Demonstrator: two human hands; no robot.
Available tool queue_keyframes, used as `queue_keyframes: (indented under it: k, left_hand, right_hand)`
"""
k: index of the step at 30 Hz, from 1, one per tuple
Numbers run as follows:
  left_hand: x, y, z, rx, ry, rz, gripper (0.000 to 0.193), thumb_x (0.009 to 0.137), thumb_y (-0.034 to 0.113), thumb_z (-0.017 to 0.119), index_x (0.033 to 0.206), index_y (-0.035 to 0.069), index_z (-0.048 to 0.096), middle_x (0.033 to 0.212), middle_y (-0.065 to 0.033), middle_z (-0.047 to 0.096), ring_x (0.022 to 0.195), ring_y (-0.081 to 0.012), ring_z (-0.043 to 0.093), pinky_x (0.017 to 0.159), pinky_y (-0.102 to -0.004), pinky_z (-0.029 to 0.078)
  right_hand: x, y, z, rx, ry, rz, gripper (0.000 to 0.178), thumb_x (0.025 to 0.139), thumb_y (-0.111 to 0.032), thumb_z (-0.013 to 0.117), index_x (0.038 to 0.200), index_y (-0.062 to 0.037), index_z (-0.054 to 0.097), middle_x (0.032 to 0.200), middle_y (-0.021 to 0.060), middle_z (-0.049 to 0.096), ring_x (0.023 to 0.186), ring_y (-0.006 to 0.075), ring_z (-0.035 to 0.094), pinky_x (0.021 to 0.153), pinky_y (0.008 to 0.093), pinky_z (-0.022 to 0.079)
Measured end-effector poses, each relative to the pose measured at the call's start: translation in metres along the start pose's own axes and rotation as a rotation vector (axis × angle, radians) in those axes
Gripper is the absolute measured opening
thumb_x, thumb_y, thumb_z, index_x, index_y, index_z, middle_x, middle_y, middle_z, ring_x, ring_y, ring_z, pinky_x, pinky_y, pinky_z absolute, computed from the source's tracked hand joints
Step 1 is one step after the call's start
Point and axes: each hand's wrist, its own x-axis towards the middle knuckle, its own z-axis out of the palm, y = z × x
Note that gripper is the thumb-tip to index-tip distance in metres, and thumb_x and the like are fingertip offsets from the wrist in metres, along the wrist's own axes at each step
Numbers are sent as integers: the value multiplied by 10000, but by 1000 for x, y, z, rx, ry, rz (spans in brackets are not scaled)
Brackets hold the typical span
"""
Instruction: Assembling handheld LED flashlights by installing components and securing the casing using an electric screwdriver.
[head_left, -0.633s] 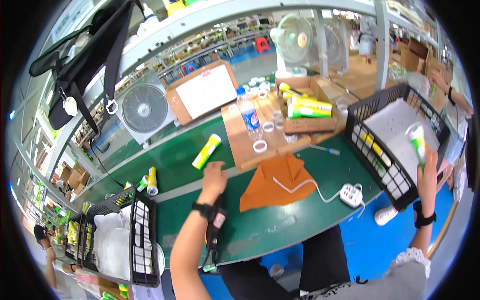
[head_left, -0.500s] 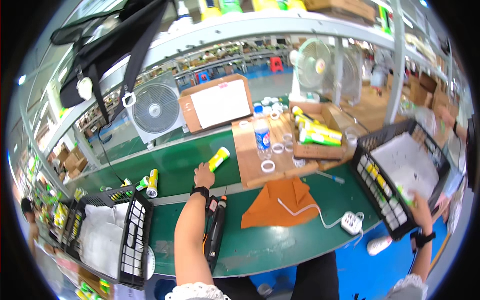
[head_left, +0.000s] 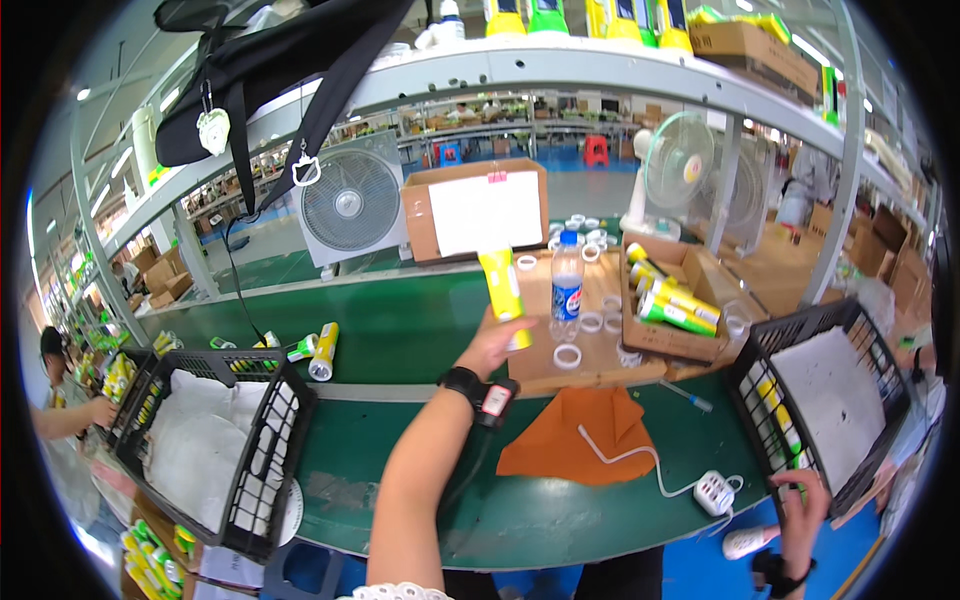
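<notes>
My left hand (head_left: 492, 343) grips the lower end of a yellow flashlight (head_left: 504, 288), held upright above the green bench beside a wooden board. My right hand (head_left: 803, 497) is at the near left corner of the black crate (head_left: 853, 492) on the right. Its fingers are bent and apart, and nothing shows in them; whether they touch the rim I cannot tell. Yellow flashlights (head_left: 776, 410) show through that crate's side wall, next to a white sheet (head_left: 832, 390). Another yellow flashlight (head_left: 324, 351) stands tilted on the green surface at left.
A second black crate (head_left: 262, 470) with a white lining stands at left, near another person's hand (head_left: 100, 411). A bottle (head_left: 567, 290), white rings (head_left: 567, 356) and a carton of flashlights (head_left: 668, 345) occupy the board. Nearer are an orange cloth (head_left: 565, 440) and a power strip (head_left: 714, 493).
My left hand has lifted the flashlight off the green surface, turned it upright and moved it right. My right hand has drawn back from inside the right crate to its near corner.
</notes>
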Motion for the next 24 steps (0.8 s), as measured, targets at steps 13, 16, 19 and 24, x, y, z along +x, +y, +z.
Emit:
queue_keyframes:
  k: [13, 16, 19, 24]
  left_hand:
    - [-125, -94, 22, -513, -76, -192, 412, 743, 26, 474, 1150, 35, 414, 1055, -119, 528, 1016, -267, 500, 930, -401, 392]
    - [-139, -109, 18, -468, -59, -269, 365, 796, 68, 471, 1148, 48, 378, 1022, -114, 519, 1000, -256, 503, 926, -384, 389]
    - [-150, -99, 31, -265, -15, -177, 317, 856, 144, 481, 1136, 64, 354, 992, -98, 507, 964, -224, 512, 872, -356, 416]
    - [-149, -99, 28, -86, 194, -86, 286, 884, 250, 500, 1026, 25, 396, 890, -94, 530, 787, -177, 545, 686, -305, 457]
  right_hand:
    - [87, -11, 252, 257, -596, -469, 578, 705, -215, 695, 1221, -101, 459, 1193, 190, 430, 1039, 364, 493, 879, 388, 419]
    - [83, -11, 247, 302, -656, -448, 437, 704, -201, 687, 1080, -31, 544, 1060, 182, 538, 974, 350, 531, 846, 388, 434]
    - [85, -2, 244, 261, -758, -339, 406, 712, -236, 678, 1048, -40, 563, 1006, 138, 556, 806, 288, 598, 736, 362, 481]
    - [70, -27, 232, 74, -750, -523, 410, 715, -312, 679, 1024, -60, 586, 1011, 98, 548, 810, 261, 602, 711, 347, 494]
